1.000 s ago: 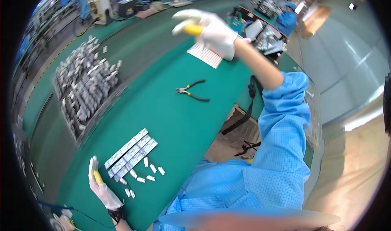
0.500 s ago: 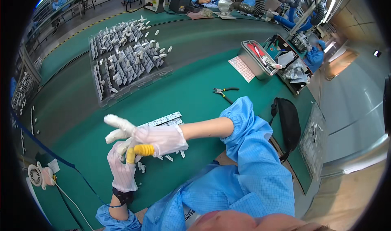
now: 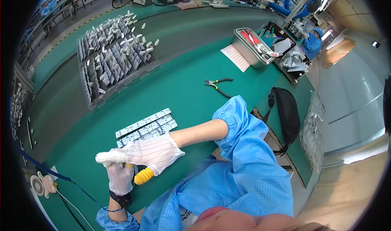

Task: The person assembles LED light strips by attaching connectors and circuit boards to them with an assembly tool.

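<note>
My right hand (image 3: 142, 152), in a white striped glove, lies across the fingers of my left hand (image 3: 120, 178) just above the green mat near its front edge. Its fingers point left and close over the left glove's fingertips. A yellow finger cot (image 3: 143, 176) sticks out under the right palm, on what looks like the thumb. The left hand, also white-gloved, stands upright beneath it with its fingers hidden; a black wrist strap (image 3: 120, 199) circles its wrist. A panel of white circuit board strips (image 3: 146, 124) lies flat just behind both hands.
A clear tray of several small grey parts (image 3: 114, 60) sits at the back left. Black-handled pliers (image 3: 218, 84), a metal tray of tools (image 3: 254, 47) and a red-gridded sheet (image 3: 236, 58) lie right. A black bag (image 3: 285, 108) hangs off the edge. A small white fan (image 3: 38, 185) stands front left.
My right hand came down from high at the back to my left hand at the front edge, then settled lower across its fingers. The view has tilted down toward the hands.
</note>
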Motion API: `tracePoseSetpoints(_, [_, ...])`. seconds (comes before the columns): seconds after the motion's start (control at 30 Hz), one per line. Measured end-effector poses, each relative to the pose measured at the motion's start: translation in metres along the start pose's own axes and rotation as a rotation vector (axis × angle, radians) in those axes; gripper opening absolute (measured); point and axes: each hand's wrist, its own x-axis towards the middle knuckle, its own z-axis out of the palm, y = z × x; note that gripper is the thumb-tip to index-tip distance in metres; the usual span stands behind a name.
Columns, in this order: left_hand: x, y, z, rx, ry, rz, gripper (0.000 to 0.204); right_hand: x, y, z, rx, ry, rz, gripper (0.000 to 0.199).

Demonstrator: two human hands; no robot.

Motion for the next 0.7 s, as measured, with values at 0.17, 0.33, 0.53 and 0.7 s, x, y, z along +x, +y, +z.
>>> tracePoseSetpoints(0.17, [-0.011, 0.000, 0.002, -0.119, -0.116, -0.003, 0.025, 0.001, -0.001, 0.001, -0.041, -0.065, -0.027, 0.100])
tracePoseSetpoints(0.33, [-0.018, -0.002, -0.005, 0.551, 0.002, 0.500, 0.037, 0.000, -0.005, 0.005, 0.090, -0.045, -0.011, 0.098])
tracePoseSetpoints(0.53, [-0.039, -0.025, -0.014, -0.560, -0.073, -0.369, 0.045, 0.005, -0.015, 0.009, 0.323, 0.004, -0.014, 0.094])
tracePoseSetpoints(0.7, [-0.023, -0.012, -0.010, -0.578, -0.067, -0.334, 0.034, -0.005, -0.015, 0.010, 0.302, -0.012, 0.085, 0.093])
